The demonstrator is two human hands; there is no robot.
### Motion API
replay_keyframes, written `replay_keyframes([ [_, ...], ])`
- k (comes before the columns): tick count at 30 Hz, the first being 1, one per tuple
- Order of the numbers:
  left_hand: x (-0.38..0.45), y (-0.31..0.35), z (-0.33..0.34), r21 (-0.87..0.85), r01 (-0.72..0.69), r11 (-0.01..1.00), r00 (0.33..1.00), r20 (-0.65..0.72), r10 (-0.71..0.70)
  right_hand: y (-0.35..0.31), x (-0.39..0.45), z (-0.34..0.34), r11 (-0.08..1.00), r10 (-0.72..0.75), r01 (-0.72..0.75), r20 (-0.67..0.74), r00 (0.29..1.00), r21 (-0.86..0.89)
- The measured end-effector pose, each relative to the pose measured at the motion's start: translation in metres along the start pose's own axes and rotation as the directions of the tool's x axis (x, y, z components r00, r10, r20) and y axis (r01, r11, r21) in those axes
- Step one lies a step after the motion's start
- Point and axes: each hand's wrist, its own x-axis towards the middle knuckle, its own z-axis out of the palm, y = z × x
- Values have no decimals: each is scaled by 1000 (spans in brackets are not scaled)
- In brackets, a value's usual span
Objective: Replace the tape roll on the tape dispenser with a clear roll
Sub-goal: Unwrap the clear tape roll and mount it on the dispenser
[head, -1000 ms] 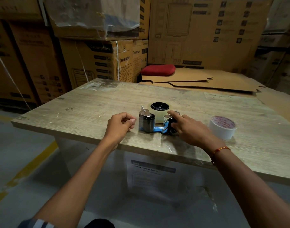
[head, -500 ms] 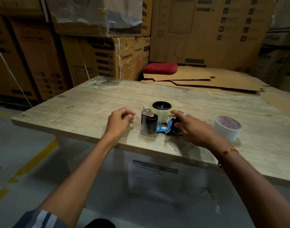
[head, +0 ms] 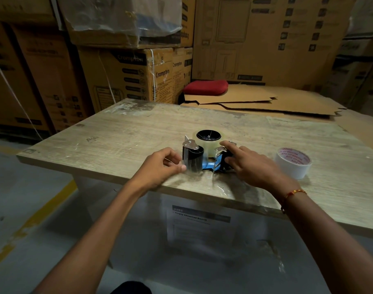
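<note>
A blue tape dispenser [head: 208,165] lies on its side near the front edge of the wooden table [head: 122,136]. A clear roll [head: 207,143] sits on its black hub. My left hand [head: 162,166] pinches the free end of clear tape drawn over the black roller [head: 194,158] under the metal blade. My right hand [head: 251,164] grips the dispenser's black handle, forefinger stretched along its top. A white roll with red print [head: 292,163] lies flat on the table to the right of my right hand.
Stacked cardboard boxes [head: 139,77] stand behind and left of the table. Flattened cardboard sheets [head: 266,102] with a red cushion [head: 205,87] lie just beyond the far edge. A printed sheet [head: 200,225] hangs below the tabletop. A yellow line [head: 33,219] marks the floor at left.
My left hand has moved right to the roller and taken the tape end between its fingers. My right hand stays on the handle. The camera has come a little closer.
</note>
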Motion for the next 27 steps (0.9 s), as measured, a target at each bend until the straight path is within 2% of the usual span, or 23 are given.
replay_keyframes([
  [6,1,-2,3,41,-15,999,1000,-10,15,0,1,-1,1000,-5,5,-4,1000,3],
  [11,12,-8,-8,-218,41,975,998,-29,-48,2,2,0,1000,-15,15,-2,1000,-3],
  [15,24,-9,-9,-235,26,972,1000,18,-23,2,1,0,1000,-18,18,2,1000,-8],
  [23,36,-8,-2,-308,28,951,1000,-3,-30,3,2,-2,999,-35,35,17,999,-10],
  [27,36,-9,-4,-350,21,937,999,32,-10,6,3,-1,999,-49,49,14,999,-6],
])
